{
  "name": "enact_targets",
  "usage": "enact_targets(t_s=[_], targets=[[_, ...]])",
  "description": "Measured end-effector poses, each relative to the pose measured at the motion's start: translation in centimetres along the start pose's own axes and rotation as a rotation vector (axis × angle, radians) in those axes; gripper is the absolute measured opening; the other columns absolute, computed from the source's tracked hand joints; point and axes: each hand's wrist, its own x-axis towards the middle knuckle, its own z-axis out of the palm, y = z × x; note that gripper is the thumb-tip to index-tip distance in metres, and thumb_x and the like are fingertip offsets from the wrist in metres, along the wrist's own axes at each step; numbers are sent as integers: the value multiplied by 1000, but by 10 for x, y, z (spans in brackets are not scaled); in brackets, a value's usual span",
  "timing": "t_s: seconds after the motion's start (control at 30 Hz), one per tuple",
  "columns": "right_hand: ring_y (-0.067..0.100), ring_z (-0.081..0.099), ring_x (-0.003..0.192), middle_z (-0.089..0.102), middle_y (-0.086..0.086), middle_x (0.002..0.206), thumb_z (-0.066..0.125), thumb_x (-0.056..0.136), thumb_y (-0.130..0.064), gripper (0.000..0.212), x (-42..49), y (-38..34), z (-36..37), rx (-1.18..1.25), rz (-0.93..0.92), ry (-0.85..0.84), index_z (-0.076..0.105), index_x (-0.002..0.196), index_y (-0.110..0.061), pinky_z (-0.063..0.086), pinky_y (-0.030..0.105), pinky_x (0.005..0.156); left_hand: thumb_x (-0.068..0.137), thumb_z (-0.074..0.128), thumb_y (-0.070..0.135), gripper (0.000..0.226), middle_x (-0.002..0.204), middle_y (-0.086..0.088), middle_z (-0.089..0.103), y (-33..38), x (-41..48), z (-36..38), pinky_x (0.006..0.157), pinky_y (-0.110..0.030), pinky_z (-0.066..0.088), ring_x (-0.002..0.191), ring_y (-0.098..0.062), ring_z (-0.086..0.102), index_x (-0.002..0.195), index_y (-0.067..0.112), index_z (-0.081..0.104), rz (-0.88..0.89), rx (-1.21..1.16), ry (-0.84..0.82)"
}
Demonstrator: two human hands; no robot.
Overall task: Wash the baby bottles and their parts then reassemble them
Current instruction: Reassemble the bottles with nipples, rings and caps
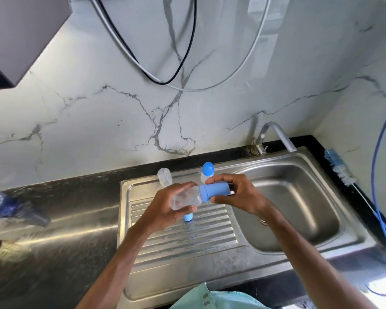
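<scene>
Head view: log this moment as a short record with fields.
left hand: grips clear bottle, held sideways above drainboard
right hand: grips blue cap on that bottle's neck
behind hands: uncapped clear bottle, blue-capped bottle, both upright
under left hand: small blue part on drainboard
right of sink: bottle brush on counter
tap: no water seen running

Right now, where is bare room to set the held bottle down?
The near drainboard, between the held bottle and the front rim, is bare; the basin looks bare too. The drainboard's far edge is crowded: a clear bottle, a capped bottle, and a blue part under the left hand.
</scene>
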Motion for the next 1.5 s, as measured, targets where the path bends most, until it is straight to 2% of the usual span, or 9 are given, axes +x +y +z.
enact_targets(t_s=[0.27, 0.47, 0.57, 0.7, 0.97, 1.1, 1.2, 1.3, 1.5], targets=[[13, 76, 99, 80, -5, 110, 93, 75, -13, 44, 3, -17, 0, -82, -76, 84, 79, 117, -15, 63, 34, 88, 81, 87, 38, 65, 125, 17, 70, 19, 3, -4, 80, -12, 49, 107, -5, 65, 140, 27, 63, 110, 77, 52], [36, 78, 91, 79, 14, 106, 88, 81, -10, 36, 3, -21, 2, 178, 54, 68, 78, 115, -4, 66, 41, 76, 83, 84, 44, 65, 131, 14, 67, 21, 6, -4, 77, -17, 51, 111, -8, 62, 141, 26, 62, 196, 166, 84], [39, 77, 93, 79, 17, 105, 87, 83, -16, 34, 4, -21, 5, 272, 186, 32, 78, 114, -3, 65, 42, 83, 87, 74, 54, 65, 139, 12, 63, 18, 6, -2, 92, -22, 50, 120, -5, 57, 143, 25, 60, 207, 244, 96], [36, 77, 97, 78, 15, 107, 89, 82, -23, 40, 9, -17, 7, 326, 318, 30, 77, 115, -4, 64, 42, 87, 89, 79, 42, 63, 143, 12, 59, 10, 5, 0, 109, -34, 45, 131, -6, 52, 145, 26, 57, 224, 335, 122], [40, 75, 103, 78, 18, 108, 85, 86, -21, 40, 16, -12, 14, 328, 284, 24, 71, 122, -11, 62, 46, 92, 80, 83, 50, 66, 129, 9, 65, -6, -3, 11, 92, -25, 45, 112, -9, 57, 136, 26, 58, 49, 344, 226], [38, 73, 103, 79, 11, 105, 89, 82, -23, 40, 21, -3, 30, 217, 251, 76, 72, 118, -15, 63, 43, 87, 75, 82, 61, 69, 120, 13, 68, -13, -6, 23, 82, -25, 53, 102, -6, 61, 130, 28, 57, -30, 230, 236], [17, 77, 93, 79, 0, 102, 94, 76, -27, 46, 29, 6, 48, 81, 239, 141, 70, 115, -20, 64, 44, 89, 73, 82, 65, 71, 122, 13, 68, -17, 0, 32, 85, -32, 58, 104, -6, 62, 129, 31, 56, -79, 159, 263], [3, 74, 88, 76, -10, 97, 96, 70, -36, 52, 43, 13, 55, -152, 175, 256, 67, 110, -23, 64, 33, 83, 76, 81, 62, 74, 131, 9, 65, -25, 7, 34, 93, -41, 57, 113, -11, 61, 135, 28, 53, -107, 142, 238], [16, 66, 88, 69, -4, 98, 93, 72, -35, 56, 83, 30, 58, -484, 77, 421, 61, 113, -12, 50, 27, 73, 86, 66, 63, 79, 151, 0, 53, -52, 9, 16, 110, -44, 45, 135, -20, 51, 149, 22, 44, -245, 172, 195]])
